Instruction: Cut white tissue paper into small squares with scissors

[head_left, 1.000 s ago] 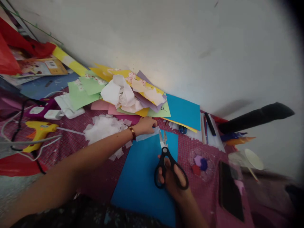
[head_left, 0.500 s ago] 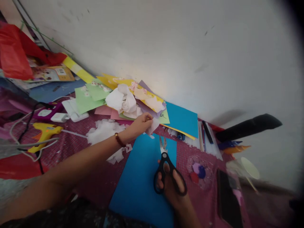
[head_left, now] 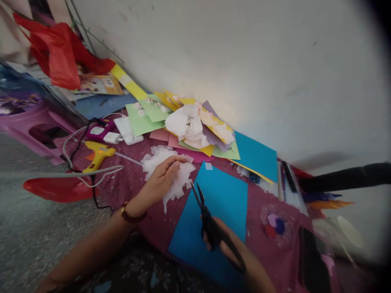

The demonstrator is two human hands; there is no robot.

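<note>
In my right hand (head_left: 226,240) are black-handled scissors (head_left: 210,224), with their blades a little apart, tilted over a blue sheet of paper (head_left: 226,191). My left hand (head_left: 165,179) is closed in a pinch above a heap of thin white paper pieces (head_left: 157,158). A thin white piece of paper (head_left: 187,158) shows at its fingertips, hard to set apart from the heap behind. One small white scrap (head_left: 208,166) lies on the top edge of the blue sheet.
A yellow glue gun (head_left: 99,154) with cords lies left, beside a purple power strip (head_left: 99,129). Crumpled white paper (head_left: 186,124) rests on coloured cards at the back. Right are a clear dish with coloured discs (head_left: 276,224), a phone (head_left: 311,260) and a black tube (head_left: 345,177).
The view has turned left. My left hand has moved left and down from above the blue sheet's top edge to the white heap. The scissors have turned more edge-on.
</note>
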